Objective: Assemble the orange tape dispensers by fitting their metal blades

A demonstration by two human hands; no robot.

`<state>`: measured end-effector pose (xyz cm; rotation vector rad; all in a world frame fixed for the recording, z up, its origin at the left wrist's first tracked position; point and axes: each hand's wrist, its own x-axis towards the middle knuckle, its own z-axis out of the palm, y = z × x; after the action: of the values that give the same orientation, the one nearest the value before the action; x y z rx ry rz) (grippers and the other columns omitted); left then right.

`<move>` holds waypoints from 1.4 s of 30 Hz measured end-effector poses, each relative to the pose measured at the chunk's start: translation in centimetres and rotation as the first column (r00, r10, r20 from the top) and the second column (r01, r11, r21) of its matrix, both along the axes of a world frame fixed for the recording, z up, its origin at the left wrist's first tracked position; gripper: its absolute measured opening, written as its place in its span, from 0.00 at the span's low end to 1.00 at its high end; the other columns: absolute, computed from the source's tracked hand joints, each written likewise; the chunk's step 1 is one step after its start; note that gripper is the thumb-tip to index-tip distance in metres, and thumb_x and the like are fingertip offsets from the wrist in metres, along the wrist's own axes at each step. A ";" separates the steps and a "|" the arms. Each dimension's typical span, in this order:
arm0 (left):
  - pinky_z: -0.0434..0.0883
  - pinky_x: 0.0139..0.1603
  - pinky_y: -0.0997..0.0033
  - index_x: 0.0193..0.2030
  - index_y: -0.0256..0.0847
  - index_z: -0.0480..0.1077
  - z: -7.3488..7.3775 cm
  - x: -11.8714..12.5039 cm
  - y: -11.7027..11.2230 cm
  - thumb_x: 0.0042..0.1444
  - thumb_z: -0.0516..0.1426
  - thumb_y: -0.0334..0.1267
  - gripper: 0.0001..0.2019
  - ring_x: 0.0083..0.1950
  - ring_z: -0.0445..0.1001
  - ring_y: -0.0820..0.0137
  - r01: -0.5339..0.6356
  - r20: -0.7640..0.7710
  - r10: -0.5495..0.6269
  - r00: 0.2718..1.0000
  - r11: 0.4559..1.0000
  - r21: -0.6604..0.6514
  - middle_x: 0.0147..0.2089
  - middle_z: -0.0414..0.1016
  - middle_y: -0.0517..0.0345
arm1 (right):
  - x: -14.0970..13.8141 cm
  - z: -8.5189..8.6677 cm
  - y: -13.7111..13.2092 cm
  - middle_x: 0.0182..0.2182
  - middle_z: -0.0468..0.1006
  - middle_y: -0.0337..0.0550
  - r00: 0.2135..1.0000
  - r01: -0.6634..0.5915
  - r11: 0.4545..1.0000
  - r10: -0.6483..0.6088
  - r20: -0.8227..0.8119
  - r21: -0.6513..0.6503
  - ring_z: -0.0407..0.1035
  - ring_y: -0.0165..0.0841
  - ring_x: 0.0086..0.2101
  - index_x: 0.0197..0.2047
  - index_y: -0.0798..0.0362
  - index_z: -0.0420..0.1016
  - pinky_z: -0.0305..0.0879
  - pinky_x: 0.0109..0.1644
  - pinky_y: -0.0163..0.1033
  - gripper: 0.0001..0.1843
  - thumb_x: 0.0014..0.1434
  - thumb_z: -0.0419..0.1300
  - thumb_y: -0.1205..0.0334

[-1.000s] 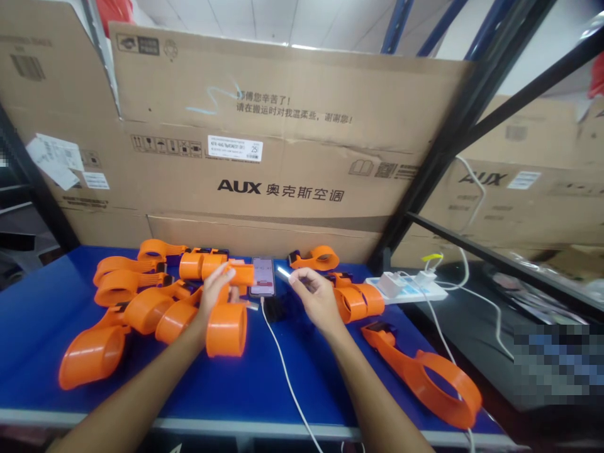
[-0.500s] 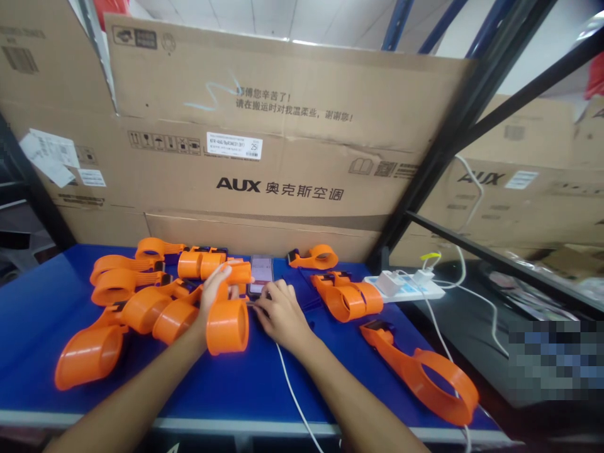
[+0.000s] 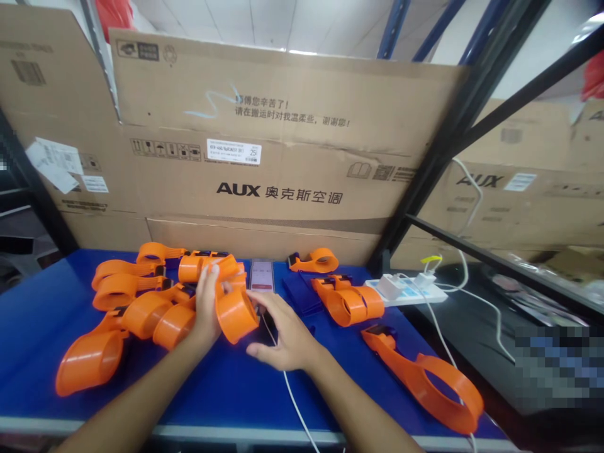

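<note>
My left hand (image 3: 208, 302) grips an orange tape dispenser (image 3: 237, 314) above the middle of the blue tabletop, its ring tilted down toward me. To the right of that ring is my right hand (image 3: 283, 330), its thumb and fingers spread apart. Its fingertips come close to the ring; whether they touch it I cannot tell. Just behind the hands lies a phone (image 3: 262, 275) with a lit screen. A white cable (image 3: 295, 402) runs from beneath my right hand to the table's front edge.
Several orange tape dispensers (image 3: 89, 362) lie on the left of the table (image 3: 155, 396). More orange dispensers (image 3: 346, 302) lie to the right, one (image 3: 425, 384) near the front corner. A white power strip (image 3: 410, 289) sits at the right edge. A cardboard sheet (image 3: 283, 157) stands behind.
My right hand has gone from a pinch beside the dispenser to spread fingers. In my left hand the dispenser has tilted, and its ring has shifted slightly right.
</note>
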<state>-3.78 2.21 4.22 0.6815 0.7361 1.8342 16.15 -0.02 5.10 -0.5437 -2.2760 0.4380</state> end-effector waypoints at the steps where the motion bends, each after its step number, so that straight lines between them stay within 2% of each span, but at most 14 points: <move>1: 0.70 0.28 0.72 0.42 0.43 0.71 -0.1 0.2 -0.1 0.54 0.65 0.55 0.19 0.23 0.70 0.72 -0.027 -0.026 0.027 0.999 1.000 -0.006 0.26 0.72 0.64 | -0.1 0.0 -0.1 0.63 0.69 0.54 1.000 0.004 1.000 -0.004 0.013 -0.004 0.67 0.50 0.59 0.72 0.47 0.55 0.63 0.63 0.57 0.47 0.58 0.66 0.38; 5: 0.72 0.32 0.70 0.46 0.42 0.72 -0.1 0.8 -0.5 0.55 0.64 0.55 0.21 0.27 0.74 0.69 -0.011 -0.124 0.008 0.992 0.999 -0.030 0.29 0.76 0.61 | -0.4 -0.2 -0.2 0.66 0.66 0.56 0.999 0.040 0.999 -0.040 0.015 -0.003 0.64 0.51 0.63 0.75 0.47 0.49 0.61 0.65 0.58 0.52 0.57 0.69 0.41; 10: 0.74 0.50 0.64 0.49 0.41 0.75 -0.5 1.0 -0.2 0.55 0.66 0.51 0.20 0.51 0.80 0.58 0.046 -0.187 -0.050 0.981 0.999 -0.027 0.45 0.82 0.50 | -0.6 0.2 -0.5 0.67 0.66 0.54 0.998 -0.006 1.000 0.007 0.056 -0.008 0.64 0.50 0.63 0.74 0.46 0.52 0.60 0.68 0.57 0.51 0.55 0.70 0.41; 13: 0.73 0.55 0.61 0.49 0.40 0.78 -0.8 1.1 -0.2 0.60 0.62 0.53 0.19 0.58 0.76 0.56 0.079 -0.269 -0.084 0.960 0.996 -0.027 0.49 0.82 0.47 | -0.3 0.5 -0.3 0.65 0.68 0.54 0.995 0.102 0.995 -0.102 0.004 -0.018 0.65 0.51 0.63 0.72 0.46 0.55 0.61 0.67 0.57 0.49 0.55 0.71 0.44; 16: 0.68 0.63 0.56 0.56 0.42 0.76 -0.6 1.4 -0.9 0.62 0.59 0.52 0.22 0.62 0.73 0.54 0.093 -0.434 -0.067 0.898 0.995 0.039 0.55 0.80 0.46 | 0.5 0.8 0.3 0.64 0.69 0.56 0.953 0.270 0.962 -0.273 -0.128 -0.040 0.65 0.52 0.63 0.72 0.47 0.54 0.63 0.67 0.59 0.48 0.56 0.71 0.47; 18: 0.62 0.68 0.52 0.62 0.46 0.73 0.0 1.3 -1.5 0.64 0.58 0.49 0.22 0.66 0.69 0.53 0.065 -0.659 0.048 0.751 0.987 0.145 0.61 0.76 0.47 | 1.0 1.0 0.8 0.65 0.68 0.56 0.913 0.340 0.937 -0.348 -0.211 -0.074 0.66 0.52 0.62 0.72 0.48 0.54 0.64 0.66 0.58 0.47 0.57 0.70 0.48; 20: 0.57 0.71 0.48 0.66 0.48 0.69 1.1 0.7 -1.9 0.64 0.57 0.46 0.24 0.69 0.65 0.51 0.051 -0.867 0.204 0.454 0.966 0.254 0.65 0.72 0.48 | 1.4 1.0 1.2 0.65 0.67 0.56 0.883 0.373 0.922 -0.387 -0.264 -0.105 0.67 0.51 0.62 0.72 0.48 0.54 0.65 0.66 0.57 0.46 0.58 0.70 0.50; 22: 0.54 0.71 0.43 0.68 0.46 0.67 2.6 -0.4 -1.8 0.64 0.57 0.46 0.26 0.70 0.61 0.47 0.042 -0.949 0.296 0.105 0.952 0.302 0.68 0.69 0.44 | 1.6 1.0 1.5 0.65 0.67 0.55 0.871 0.380 0.916 -0.402 -0.284 -0.128 0.66 0.50 0.62 0.73 0.47 0.53 0.65 0.66 0.57 0.46 0.58 0.70 0.51; 24: 0.55 0.69 0.40 0.67 0.42 0.67 4.1 -2.1 -1.0 0.63 0.57 0.46 0.26 0.70 0.61 0.42 0.002 -0.940 0.283 -0.192 0.958 0.288 0.67 0.68 0.38 | 1.5 1.0 1.5 0.66 0.67 0.54 0.879 0.365 0.918 -0.394 -0.270 -0.154 0.67 0.50 0.62 0.73 0.47 0.52 0.65 0.66 0.57 0.46 0.58 0.70 0.51; 27: 0.60 0.65 0.41 0.66 0.42 0.67 5.8 -5.2 1.1 0.60 0.58 0.45 0.27 0.67 0.64 0.42 -0.014 -0.860 0.181 -0.476 0.977 0.214 0.64 0.71 0.37 | 1.1 1.0 1.3 0.64 0.70 0.53 0.902 0.329 0.923 -0.370 -0.222 -0.202 0.68 0.49 0.61 0.72 0.46 0.53 0.67 0.64 0.55 0.44 0.59 0.69 0.52; 29: 0.61 0.64 0.43 0.66 0.42 0.68 6.1 -7.1 2.8 0.58 0.60 0.41 0.28 0.67 0.64 0.43 0.015 -0.805 0.132 -0.579 0.988 0.151 0.64 0.72 0.38 | 0.9 1.0 1.1 0.61 0.73 0.52 0.914 0.311 0.920 -0.358 -0.191 -0.236 0.71 0.48 0.58 0.71 0.46 0.53 0.69 0.62 0.53 0.43 0.60 0.68 0.52; 31: 0.60 0.64 0.44 0.67 0.44 0.66 5.8 -8.5 4.3 0.55 0.60 0.38 0.31 0.68 0.64 0.45 0.044 -0.769 0.092 -0.632 0.996 0.083 0.67 0.69 0.39 | 0.6 1.2 0.9 0.58 0.76 0.50 0.921 0.297 0.917 -0.349 -0.173 -0.267 0.74 0.46 0.55 0.71 0.45 0.54 0.71 0.59 0.51 0.42 0.60 0.68 0.53; 37: 0.62 0.62 0.48 0.68 0.46 0.64 4.4 -9.6 6.4 0.48 0.63 0.35 0.37 0.66 0.68 0.46 0.080 -0.764 0.048 -0.643 0.997 -0.005 0.64 0.73 0.40 | -0.2 1.3 1.0 0.55 0.78 0.47 0.942 0.238 0.918 -0.298 -0.155 -0.316 0.76 0.44 0.51 0.69 0.46 0.56 0.73 0.55 0.48 0.38 0.61 0.66 0.53; 42: 0.64 0.61 0.50 0.67 0.45 0.64 6.3 -9.4 5.4 0.49 0.61 0.38 0.35 0.64 0.69 0.47 0.067 -0.762 0.104 -0.639 0.995 0.080 0.61 0.74 0.41 | -0.9 0.7 2.0 0.50 0.81 0.45 0.964 0.186 0.907 -0.244 -0.110 -0.377 0.78 0.42 0.46 0.69 0.46 0.57 0.74 0.51 0.46 0.36 0.62 0.65 0.51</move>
<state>-13.20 7.57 10.50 2.7520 1.8490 0.3037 15.23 1.95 5.78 -0.9066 -1.9652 0.7705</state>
